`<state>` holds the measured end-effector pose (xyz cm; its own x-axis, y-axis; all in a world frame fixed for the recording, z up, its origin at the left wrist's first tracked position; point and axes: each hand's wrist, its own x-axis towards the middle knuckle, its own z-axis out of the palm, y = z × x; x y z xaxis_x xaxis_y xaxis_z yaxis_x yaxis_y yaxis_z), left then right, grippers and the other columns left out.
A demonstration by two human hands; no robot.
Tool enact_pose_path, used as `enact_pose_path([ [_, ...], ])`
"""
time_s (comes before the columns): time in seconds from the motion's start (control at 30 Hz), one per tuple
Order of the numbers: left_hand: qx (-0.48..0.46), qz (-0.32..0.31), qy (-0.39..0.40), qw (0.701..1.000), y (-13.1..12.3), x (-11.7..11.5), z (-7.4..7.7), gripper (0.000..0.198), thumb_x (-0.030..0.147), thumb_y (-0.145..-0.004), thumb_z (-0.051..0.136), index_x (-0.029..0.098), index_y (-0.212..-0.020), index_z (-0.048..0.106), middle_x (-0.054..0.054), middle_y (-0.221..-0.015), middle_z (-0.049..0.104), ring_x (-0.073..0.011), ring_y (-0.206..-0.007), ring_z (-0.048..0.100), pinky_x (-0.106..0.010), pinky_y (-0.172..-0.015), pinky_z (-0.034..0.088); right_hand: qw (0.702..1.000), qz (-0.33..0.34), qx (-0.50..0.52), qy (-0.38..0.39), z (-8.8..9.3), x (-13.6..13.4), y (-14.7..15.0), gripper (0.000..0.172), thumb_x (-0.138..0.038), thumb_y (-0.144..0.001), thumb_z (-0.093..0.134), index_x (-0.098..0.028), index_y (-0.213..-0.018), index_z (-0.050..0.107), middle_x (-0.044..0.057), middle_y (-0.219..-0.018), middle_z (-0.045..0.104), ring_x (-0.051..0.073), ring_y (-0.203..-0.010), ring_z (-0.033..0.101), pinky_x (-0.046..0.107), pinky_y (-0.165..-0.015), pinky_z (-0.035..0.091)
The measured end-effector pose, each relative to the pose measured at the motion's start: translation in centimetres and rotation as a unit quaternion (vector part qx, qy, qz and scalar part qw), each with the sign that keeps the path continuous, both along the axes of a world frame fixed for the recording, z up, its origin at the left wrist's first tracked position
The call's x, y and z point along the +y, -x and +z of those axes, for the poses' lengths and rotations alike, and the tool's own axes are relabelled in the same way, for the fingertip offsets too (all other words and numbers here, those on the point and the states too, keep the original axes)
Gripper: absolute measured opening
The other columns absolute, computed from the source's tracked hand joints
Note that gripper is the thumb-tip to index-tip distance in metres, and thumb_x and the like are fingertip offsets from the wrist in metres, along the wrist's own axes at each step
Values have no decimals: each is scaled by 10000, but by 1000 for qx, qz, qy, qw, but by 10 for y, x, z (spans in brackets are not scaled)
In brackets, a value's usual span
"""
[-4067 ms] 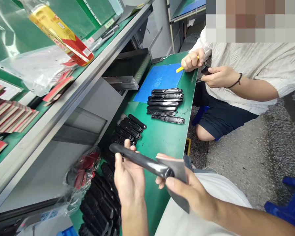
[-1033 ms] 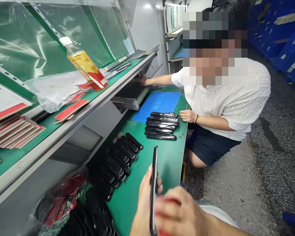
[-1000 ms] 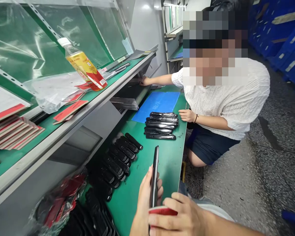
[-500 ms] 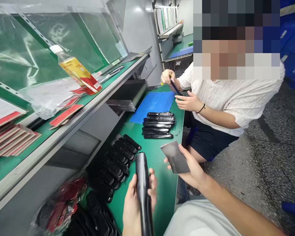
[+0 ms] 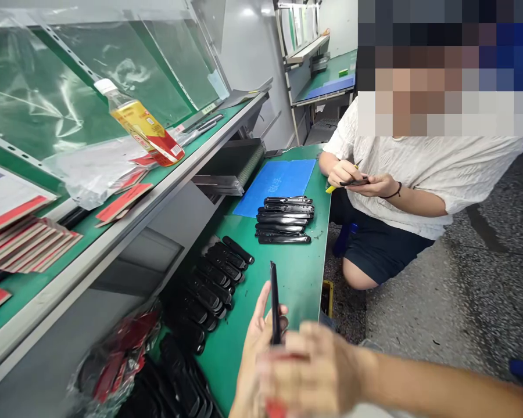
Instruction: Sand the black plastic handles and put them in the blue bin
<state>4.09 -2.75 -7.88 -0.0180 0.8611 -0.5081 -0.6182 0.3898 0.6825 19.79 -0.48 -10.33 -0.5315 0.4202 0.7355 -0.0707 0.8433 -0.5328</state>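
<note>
A long glossy black part stands edge-on at the lower middle of the head view, gripped in my left hand. Over its lower end lies my right hand, blurred by motion, its fingers wrapped round a sheet with red showing. The lower end of the black part is hidden behind my right hand. Ahead on the green table several similar black parts lie stacked side by side.
Rows of black parts and a plastic bag with red pieces lie at left. A drink bottle stands on the shelf. A blue sheet lies farther back. Across sits a person holding a small dark piece.
My right hand has moved left and down onto the black part with the sheet. My left hand has turned the part edge-on. The other person's hands have come together lower and farther right.
</note>
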Motion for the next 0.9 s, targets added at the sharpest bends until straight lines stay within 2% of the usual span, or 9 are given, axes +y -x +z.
enact_pose_path([
  [0.07,62,-30,-21,997,0,-7,-1,853,312,-718,834,311,-1467,424,11,-805,668,-52,-527,527,-140,-463,377,993,-102,-59,-29,-1,36,-6,396,-405,-973,534,-335,-1362,559,-4,-1311,677,223,-1149,630,403,-915,498],
  [0.23,97,-94,-47,990,7,-21,1,711,414,-679,845,208,-1320,618,5,-667,633,-33,-408,418,-162,-388,308,951,-285,-71,97,-2,102,-36,317,-283,-1018,454,-232,-1259,653,99,-1352,642,251,-1164,605,483,-974,462],
  [0.3,118,-52,-50,990,10,-19,3,648,392,-700,834,234,-1297,637,16,-677,628,-32,-421,428,-160,-409,335,942,-304,-63,124,-1,94,-41,327,-281,-1023,442,-222,-1285,628,97,-1362,631,242,-1220,579,473,-1018,448],
  [0.43,131,-17,-50,990,11,-11,8,647,369,-703,833,240,-1305,633,22,-695,636,-33,-429,438,-163,-428,361,944,-298,-29,137,10,36,-29,362,-304,-1021,441,-214,-1354,549,85,-1411,588,205,-1290,540,413,-1062,437],
  [0.53,147,-32,-30,988,8,-10,15,611,354,-703,832,251,-1280,660,-40,-859,731,-99,-576,607,-191,-537,466,977,-200,-7,-79,16,8,-14,403,-412,-1003,451,-216,-1334,570,25,-1432,581,204,-1248,560,372,-968,486],
  [0.6,182,-28,-27,982,6,-12,17,591,358,-687,839,247,-1247,687,-93,-1060,754,-210,-874,703,-258,-748,538,959,-183,-7,-214,16,14,-10,339,-409,-1000,462,-253,-1237,648,-39,-1354,646,187,-1170,596,349,-863,510],
  [0.63,197,-20,-34,980,4,-13,17,580,363,-678,843,246,-1228,700,-105,-1138,741,-258,-1024,685,-300,-861,530,951,-223,-4,-216,15,23,-12,291,-361,-1004,472,-267,-1187,677,-43,-1298,685,179,-1123,614,347,-834,510],
  [0.73,215,6,-57,975,0,-16,14,553,402,-665,839,234,-1181,726,-118,-1219,714,-317,-1227,589,-399,-1048,442,927,-375,-21,-23,16,50,-24,296,-188,-994,480,-248,-1215,667,39,-1286,693,201,-1057,627,401,-880,506],
  [0.9,234,14,-62,970,-4,-19,8,570,428,-674,826,212,-1191,719,-140,-1188,724,-334,-1191,615,-440,-1054,444,955,-296,9,28,30,40,-35,409,-223,-970,516,-228,-1378,543,87,-1419,578,262,-1182,557,480,-987,479],
])
